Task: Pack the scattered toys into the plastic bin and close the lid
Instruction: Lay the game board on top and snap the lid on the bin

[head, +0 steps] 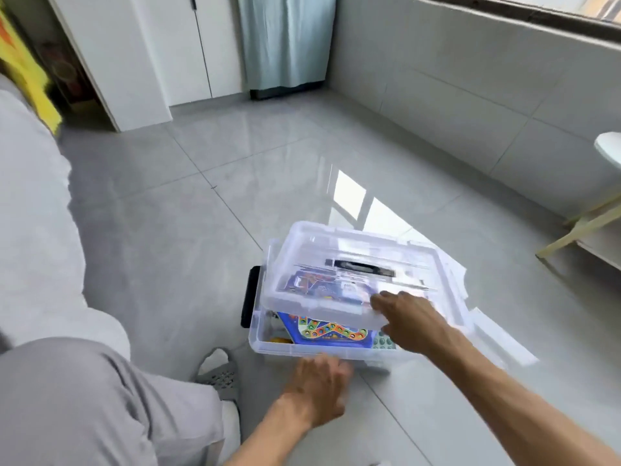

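Right hand (411, 322) fingers grip the lid (339, 280) edge above bin (302, 348).

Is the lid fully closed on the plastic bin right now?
No, the lid sits tilted over the plastic bin, its near edge raised by the right hand, with the toys showing in the gap.

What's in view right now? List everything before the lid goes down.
plastic bin: one, clear, on the floor, centre
lid: one, clear, tilted over the bin, near edge raised
latch: one, black, bin's left end
board game: one, blue, inside the bin
sofa: one, light grey, left
cabinet: one, white, far wall
curtain: one, pale blue, far wall
slipper: one, grey, beside the bin
left hand: against the bin's near wall
right hand: fingers on the lid's near edge
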Action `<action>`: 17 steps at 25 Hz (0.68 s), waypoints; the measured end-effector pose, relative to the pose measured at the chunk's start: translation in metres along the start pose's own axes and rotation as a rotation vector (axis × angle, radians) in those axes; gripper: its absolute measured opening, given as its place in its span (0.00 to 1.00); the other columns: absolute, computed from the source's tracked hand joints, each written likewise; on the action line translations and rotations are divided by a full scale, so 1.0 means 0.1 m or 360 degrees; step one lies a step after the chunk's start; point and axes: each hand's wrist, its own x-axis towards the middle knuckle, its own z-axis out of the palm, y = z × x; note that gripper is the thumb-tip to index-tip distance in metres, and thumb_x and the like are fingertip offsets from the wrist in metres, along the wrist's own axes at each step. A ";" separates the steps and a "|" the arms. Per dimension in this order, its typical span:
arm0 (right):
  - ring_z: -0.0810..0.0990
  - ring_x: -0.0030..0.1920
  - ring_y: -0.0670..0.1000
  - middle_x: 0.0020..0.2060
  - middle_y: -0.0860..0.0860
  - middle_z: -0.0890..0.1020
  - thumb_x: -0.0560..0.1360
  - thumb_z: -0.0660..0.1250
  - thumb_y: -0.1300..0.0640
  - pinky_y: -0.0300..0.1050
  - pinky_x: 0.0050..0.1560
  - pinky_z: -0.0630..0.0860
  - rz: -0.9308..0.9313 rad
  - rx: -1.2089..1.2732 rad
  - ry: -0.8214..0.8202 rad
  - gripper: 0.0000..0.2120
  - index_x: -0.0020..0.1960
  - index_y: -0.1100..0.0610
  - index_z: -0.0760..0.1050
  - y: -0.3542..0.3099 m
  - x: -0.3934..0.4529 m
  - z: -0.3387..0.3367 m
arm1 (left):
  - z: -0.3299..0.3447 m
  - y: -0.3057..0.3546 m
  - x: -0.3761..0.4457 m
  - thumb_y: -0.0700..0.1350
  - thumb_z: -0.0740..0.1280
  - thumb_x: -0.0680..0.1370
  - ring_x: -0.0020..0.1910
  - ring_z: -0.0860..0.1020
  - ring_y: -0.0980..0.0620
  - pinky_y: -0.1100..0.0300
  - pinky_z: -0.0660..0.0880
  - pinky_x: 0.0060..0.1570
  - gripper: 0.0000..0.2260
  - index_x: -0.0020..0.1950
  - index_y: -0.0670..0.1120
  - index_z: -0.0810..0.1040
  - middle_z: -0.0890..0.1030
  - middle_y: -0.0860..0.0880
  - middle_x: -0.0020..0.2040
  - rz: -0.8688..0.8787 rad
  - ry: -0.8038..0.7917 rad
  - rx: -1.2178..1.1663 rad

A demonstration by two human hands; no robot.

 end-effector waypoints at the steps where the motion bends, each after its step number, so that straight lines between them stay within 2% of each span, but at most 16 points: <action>1: 0.77 0.55 0.57 0.57 0.49 0.77 0.74 0.68 0.58 0.50 0.43 0.74 0.0006 -0.0060 -0.0042 0.17 0.60 0.53 0.69 -0.19 0.01 0.28 | -0.07 -0.06 -0.04 0.45 0.60 0.71 0.38 0.80 0.49 0.60 0.71 0.34 0.05 0.44 0.50 0.75 0.80 0.50 0.39 -0.0047 0.0230 -0.0133; 2: 0.76 0.57 0.58 0.59 0.49 0.75 0.74 0.67 0.60 0.51 0.43 0.75 0.0010 -0.0091 -0.0080 0.18 0.62 0.53 0.67 -0.35 -0.01 0.51 | -0.09 -0.16 -0.03 0.46 0.61 0.69 0.33 0.78 0.50 0.61 0.71 0.31 0.04 0.41 0.50 0.75 0.79 0.52 0.34 -0.0133 0.0472 -0.0276; 3: 0.75 0.58 0.58 0.60 0.50 0.74 0.75 0.65 0.62 0.52 0.43 0.76 0.0019 -0.0101 -0.0106 0.20 0.64 0.53 0.66 -0.45 -0.05 0.67 | -0.12 -0.29 -0.02 0.46 0.62 0.68 0.35 0.78 0.51 0.61 0.72 0.33 0.06 0.42 0.51 0.76 0.80 0.53 0.35 -0.0282 0.0679 -0.0374; 4: 0.74 0.59 0.59 0.61 0.50 0.73 0.75 0.64 0.63 0.53 0.42 0.76 0.0036 -0.0094 -0.0103 0.20 0.65 0.52 0.65 -0.50 -0.08 0.77 | -0.14 -0.42 -0.03 0.46 0.62 0.69 0.41 0.79 0.50 0.59 0.74 0.40 0.10 0.48 0.50 0.78 0.82 0.52 0.42 -0.0443 0.0731 -0.0427; 5: 0.74 0.58 0.59 0.60 0.50 0.73 0.76 0.63 0.64 0.53 0.41 0.76 0.0047 -0.0083 -0.0078 0.20 0.66 0.52 0.65 -0.52 -0.09 0.82 | -0.13 -0.54 -0.04 0.46 0.63 0.71 0.52 0.78 0.48 0.55 0.74 0.51 0.15 0.56 0.49 0.78 0.81 0.50 0.54 -0.0601 0.0600 -0.0397; 6: 0.74 0.58 0.59 0.60 0.51 0.73 0.76 0.63 0.64 0.52 0.39 0.74 0.0058 -0.0091 -0.0073 0.20 0.65 0.52 0.66 -0.51 -0.10 0.84 | -0.06 -0.65 -0.05 0.47 0.62 0.74 0.64 0.73 0.45 0.51 0.70 0.62 0.20 0.66 0.49 0.73 0.75 0.47 0.66 -0.0760 0.0381 -0.0292; 7: 0.74 0.57 0.59 0.60 0.50 0.73 0.76 0.63 0.64 0.50 0.37 0.72 0.0074 -0.0089 -0.0082 0.20 0.65 0.51 0.66 -0.49 -0.10 0.85 | 0.00 -0.71 -0.10 0.49 0.61 0.77 0.73 0.63 0.46 0.48 0.63 0.69 0.25 0.74 0.49 0.65 0.64 0.46 0.75 -0.0865 0.0130 -0.0211; 8: 0.74 0.57 0.58 0.59 0.50 0.74 0.75 0.64 0.64 0.49 0.37 0.70 0.0106 -0.0054 -0.0088 0.19 0.64 0.51 0.67 -0.47 -0.10 0.83 | 0.06 -0.75 -0.14 0.51 0.58 0.79 0.77 0.54 0.48 0.45 0.56 0.73 0.27 0.77 0.51 0.57 0.53 0.47 0.79 -0.0922 -0.0045 -0.0190; 10: 0.74 0.57 0.56 0.58 0.49 0.75 0.73 0.65 0.62 0.46 0.40 0.68 0.0164 0.0082 -0.0129 0.18 0.61 0.50 0.69 -0.42 -0.05 0.76 | 0.13 -0.74 -0.17 0.54 0.57 0.80 0.78 0.46 0.50 0.42 0.50 0.74 0.30 0.79 0.52 0.47 0.42 0.50 0.80 -0.0977 -0.0192 -0.0169; 12: 0.75 0.58 0.54 0.57 0.48 0.76 0.72 0.66 0.56 0.44 0.44 0.70 0.0235 0.0326 -0.0226 0.16 0.59 0.48 0.72 -0.35 0.07 0.65 | 0.15 -0.71 -0.13 0.56 0.57 0.80 0.78 0.46 0.50 0.42 0.47 0.74 0.32 0.79 0.52 0.46 0.41 0.50 0.80 -0.0952 -0.0184 -0.0120; 14: 0.75 0.61 0.53 0.59 0.47 0.76 0.73 0.65 0.48 0.45 0.53 0.73 0.0408 0.0615 -0.0113 0.15 0.60 0.47 0.74 -0.30 0.19 0.63 | 0.13 -0.77 -0.05 0.56 0.58 0.79 0.78 0.49 0.51 0.43 0.48 0.75 0.31 0.79 0.53 0.49 0.44 0.50 0.80 -0.0915 -0.0146 -0.0076; 16: 0.65 0.72 0.56 0.72 0.49 0.68 0.77 0.60 0.42 0.52 0.66 0.66 0.0625 0.0494 0.0029 0.23 0.70 0.45 0.66 -0.26 0.25 0.74 | 0.11 -0.84 0.00 0.57 0.59 0.79 0.77 0.52 0.50 0.44 0.51 0.75 0.30 0.78 0.54 0.52 0.48 0.50 0.80 -0.0913 -0.0137 -0.0075; 17: 0.56 0.77 0.57 0.78 0.48 0.58 0.78 0.56 0.39 0.58 0.72 0.59 0.0704 0.0425 -0.0048 0.27 0.75 0.43 0.58 -0.27 0.25 0.81 | 0.11 -0.84 0.01 0.57 0.59 0.78 0.77 0.53 0.50 0.45 0.51 0.75 0.30 0.78 0.53 0.52 0.48 0.50 0.80 -0.0914 -0.0131 -0.0069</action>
